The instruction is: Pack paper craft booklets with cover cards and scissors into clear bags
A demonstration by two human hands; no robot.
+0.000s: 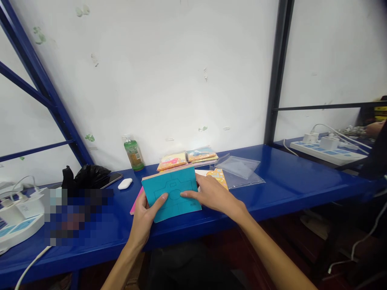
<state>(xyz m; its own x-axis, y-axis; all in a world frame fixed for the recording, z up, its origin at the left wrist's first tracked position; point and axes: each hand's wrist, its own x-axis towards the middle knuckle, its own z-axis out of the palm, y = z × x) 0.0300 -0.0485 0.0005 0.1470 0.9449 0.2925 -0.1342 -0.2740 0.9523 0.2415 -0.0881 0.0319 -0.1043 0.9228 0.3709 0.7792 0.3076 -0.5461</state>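
Note:
A teal sheet of paper (183, 176), printed with thin camera outlines and small characters at its lower right, lies on top of a stack of paper tilted up toward me. My left hand (145, 214) grips the stack's left side, thumb on the teal face. On the right side, my right hand (213, 193) holds it the same way, fingers behind and thumb pointing inward. Under and behind the stack, a pink edge (135, 204) and an orange-and-white patterned card (219, 177) show in part. How many sheets I hold is hidden.
Colourful booklets (172, 161) lie by the wall, with clear plastic sleeves (242, 167) to their right. Leftward are a green bottle (134, 154), a white earbud case (125, 184), a phone (111, 180), a black plastic bag (90, 177) and a power strip (26, 229).

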